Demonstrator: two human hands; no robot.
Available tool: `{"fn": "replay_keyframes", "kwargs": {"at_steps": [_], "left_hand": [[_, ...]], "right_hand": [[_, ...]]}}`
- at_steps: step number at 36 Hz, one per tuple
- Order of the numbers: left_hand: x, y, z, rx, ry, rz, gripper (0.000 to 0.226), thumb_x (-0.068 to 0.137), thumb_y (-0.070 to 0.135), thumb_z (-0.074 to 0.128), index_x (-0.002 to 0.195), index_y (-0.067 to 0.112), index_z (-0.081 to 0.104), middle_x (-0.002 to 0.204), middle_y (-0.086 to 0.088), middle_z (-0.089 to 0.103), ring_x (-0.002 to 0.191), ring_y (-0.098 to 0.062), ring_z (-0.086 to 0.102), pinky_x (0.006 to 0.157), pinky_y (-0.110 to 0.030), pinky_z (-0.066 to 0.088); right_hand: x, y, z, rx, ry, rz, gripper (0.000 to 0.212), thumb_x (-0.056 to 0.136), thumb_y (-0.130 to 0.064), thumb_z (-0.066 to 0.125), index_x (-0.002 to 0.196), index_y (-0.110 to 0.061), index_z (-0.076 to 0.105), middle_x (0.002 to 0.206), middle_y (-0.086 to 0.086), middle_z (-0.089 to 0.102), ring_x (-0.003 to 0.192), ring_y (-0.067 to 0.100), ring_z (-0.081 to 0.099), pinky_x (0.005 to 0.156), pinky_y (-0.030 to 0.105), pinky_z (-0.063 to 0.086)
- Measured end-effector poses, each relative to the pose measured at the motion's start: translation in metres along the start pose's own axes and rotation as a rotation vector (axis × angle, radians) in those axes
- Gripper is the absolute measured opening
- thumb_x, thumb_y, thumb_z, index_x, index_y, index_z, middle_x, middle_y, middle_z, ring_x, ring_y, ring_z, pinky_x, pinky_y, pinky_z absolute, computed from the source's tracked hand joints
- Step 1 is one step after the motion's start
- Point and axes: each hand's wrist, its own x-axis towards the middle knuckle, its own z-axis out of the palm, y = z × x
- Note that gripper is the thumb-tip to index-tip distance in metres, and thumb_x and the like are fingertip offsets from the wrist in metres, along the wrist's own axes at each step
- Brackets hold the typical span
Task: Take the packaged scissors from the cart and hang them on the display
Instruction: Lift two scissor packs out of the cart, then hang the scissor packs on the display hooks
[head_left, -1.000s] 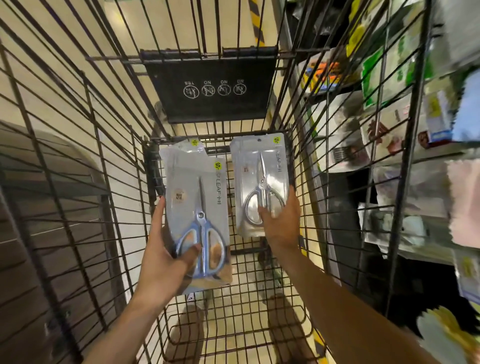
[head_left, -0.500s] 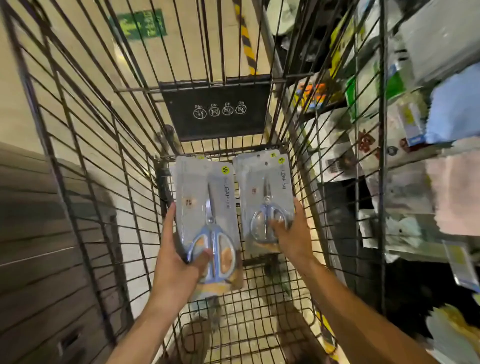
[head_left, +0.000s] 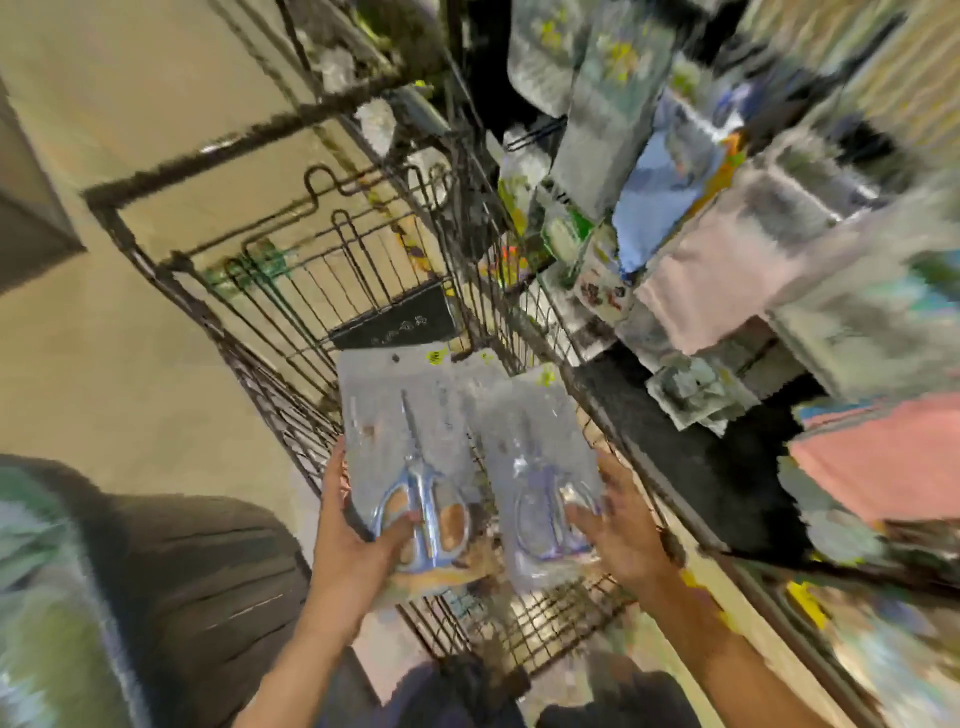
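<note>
Both hands hold a pack each: the left hand (head_left: 358, 545) grips the left scissors pack (head_left: 410, 457) by its bottom, thumb curled over the handles, and the right hand (head_left: 618, 535) pinches the right scissors pack (head_left: 535, 467). A moment ago both packs sat deep inside the cart (head_left: 291, 291); now they are up near its rim. The blurry display (head_left: 727, 249) is past the right hand, so hanging comes next.

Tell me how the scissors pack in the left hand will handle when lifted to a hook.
The scissors pack probably stays fairly stiff: it stands flat above the left hand gripping its bottom. Its glossy front looks slippery. The scissors sit low, so it is likely bottom-heavy.
</note>
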Motion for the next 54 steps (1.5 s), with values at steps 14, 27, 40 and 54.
{"fn": "replay_keyframes", "kwargs": {"at_steps": [14, 27, 40, 54], "left_hand": [[-0.15, 0.071, 0.038, 0.041, -0.112, 0.367, 0.109, 0.062, 0.039, 0.087, 0.152, 0.047, 0.027, 0.134, 0.04, 0.051, 0.119, 0.013, 0.055, 0.1, -0.03, 0.047], [-0.298, 0.064, 0.136, 0.063, -0.285, 0.473, 0.096, 0.078, -0.001, 0.078, 0.142, 0.053, 0.032, 0.118, 0.043, 0.06, 0.105, 0.013, 0.064, 0.077, -0.007, 0.053], [-0.345, 0.083, 0.202, 0.122, -0.584, 0.607, 0.095, 0.079, -0.001, 0.078, 0.143, 0.054, 0.035, 0.13, 0.026, 0.063, 0.114, 0.0, 0.065, 0.084, -0.016, 0.056], [-0.383, 0.101, 0.263, 0.08, -0.934, 0.703, 0.102, 0.076, -0.003, 0.081, 0.152, 0.042, 0.03, 0.141, 0.026, 0.055, 0.124, 0.005, 0.057, 0.096, -0.01, 0.049]], "right_hand": [[-0.17, -0.056, -0.084, 0.05, 0.181, -0.268, 0.065, 0.09, 0.003, 0.069, 0.144, -0.026, 0.046, 0.121, -0.004, 0.073, 0.11, 0.018, 0.071, 0.085, 0.025, 0.057], [-0.321, -0.038, -0.199, 0.178, 0.382, -0.348, 0.072, 0.084, -0.009, 0.076, 0.145, -0.031, 0.045, 0.121, -0.018, 0.071, 0.111, 0.006, 0.069, 0.084, 0.021, 0.058], [-0.438, -0.017, -0.241, 0.265, 0.758, -0.422, 0.064, 0.088, -0.012, 0.073, 0.139, -0.042, 0.049, 0.126, -0.011, 0.07, 0.113, 0.009, 0.069, 0.079, 0.022, 0.059], [-0.55, -0.014, -0.235, 0.179, 1.196, -0.385, 0.065, 0.092, -0.011, 0.071, 0.145, -0.036, 0.046, 0.106, -0.006, 0.077, 0.097, 0.018, 0.074, 0.071, 0.034, 0.063]]}}
